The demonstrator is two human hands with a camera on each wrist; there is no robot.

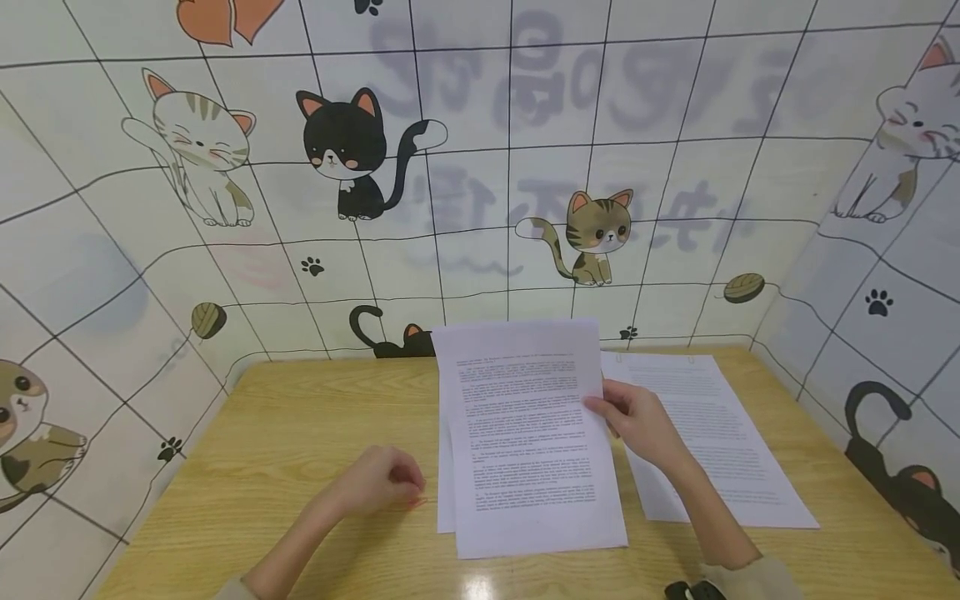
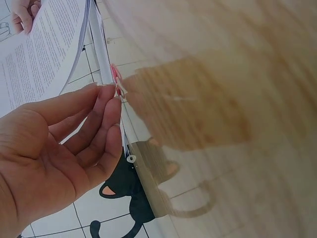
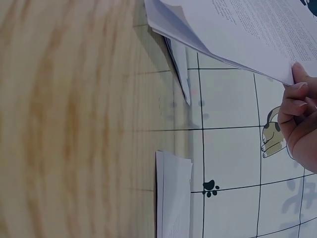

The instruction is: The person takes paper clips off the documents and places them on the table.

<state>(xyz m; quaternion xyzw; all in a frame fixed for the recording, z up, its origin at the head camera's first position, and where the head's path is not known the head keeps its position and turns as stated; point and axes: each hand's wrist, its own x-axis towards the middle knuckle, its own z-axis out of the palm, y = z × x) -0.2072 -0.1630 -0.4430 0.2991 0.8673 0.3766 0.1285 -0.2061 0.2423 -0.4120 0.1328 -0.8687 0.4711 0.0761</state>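
My right hand (image 1: 637,421) pinches the right edge of a stack of printed paper sheets (image 1: 528,442), thumb in front and fingers behind. The stack is lifted at a tilt, and in the right wrist view its lower edge hangs above the table. Behind its left side, more white sheets (image 1: 446,492) show, mostly hidden. To the left, low over the table, my left hand (image 1: 378,482) has its fingertips together on a small reddish paper clip (image 2: 119,91). A second pink loop, likely another paper clip (image 2: 114,70), shows just beyond those fingertips.
Another printed document (image 1: 720,442) lies flat at the right, partly behind my right forearm, with small clips at its top edge. The wooden table (image 1: 300,417) meets walls (image 1: 472,183) covered in cat drawings at the back and sides.
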